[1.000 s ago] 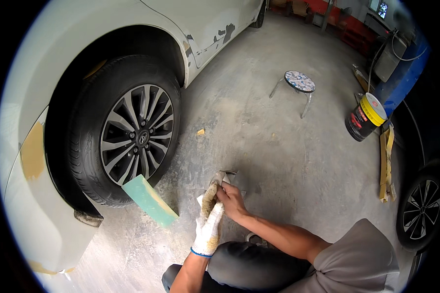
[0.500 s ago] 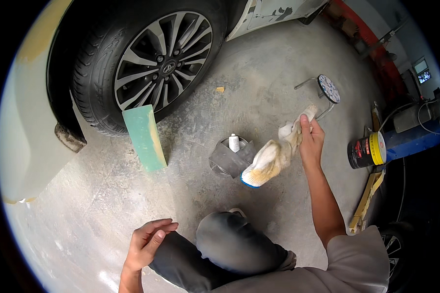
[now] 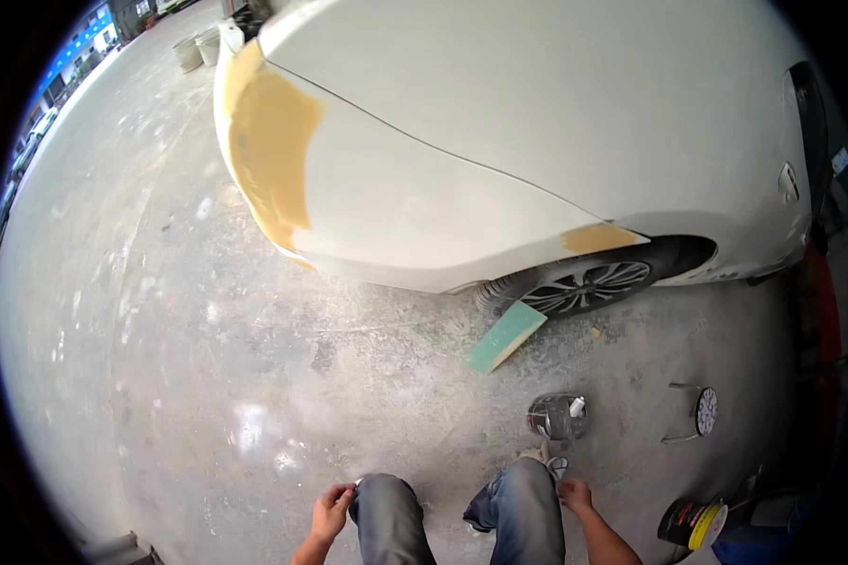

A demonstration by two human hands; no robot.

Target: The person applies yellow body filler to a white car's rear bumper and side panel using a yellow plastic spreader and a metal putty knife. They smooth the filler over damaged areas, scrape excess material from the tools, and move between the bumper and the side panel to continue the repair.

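Observation:
My left hand (image 3: 331, 510) is beside my left knee (image 3: 384, 499), its fingers drawn together. A tiny pale bit shows at the fingertips, too small to name. At the outer side of my right knee (image 3: 528, 499) is my right hand (image 3: 576, 493), fingers closed. A pale, soiled cloth work glove (image 3: 540, 454) shows just beyond that knee and reaches to the right fingertips; the knee hides part of it. Ahead of the right knee stands a dark, clear-sided tub (image 3: 548, 417) with a small white tube (image 3: 577, 407) on top.
A white car (image 3: 415, 212) with yellow filler patches (image 3: 275, 141) stands ahead. A green board (image 3: 507, 337) leans at its wheel (image 3: 584, 287). To the right are a small round-topped stool (image 3: 707, 411) and a black bucket with a yellow rim (image 3: 693, 524). Pale buckets (image 3: 187, 54) stand far left.
My view has pulled up and back, taking in the whole car front. The right hand has dropped with the glove from out front to beside the knee; the left is now by the left knee.

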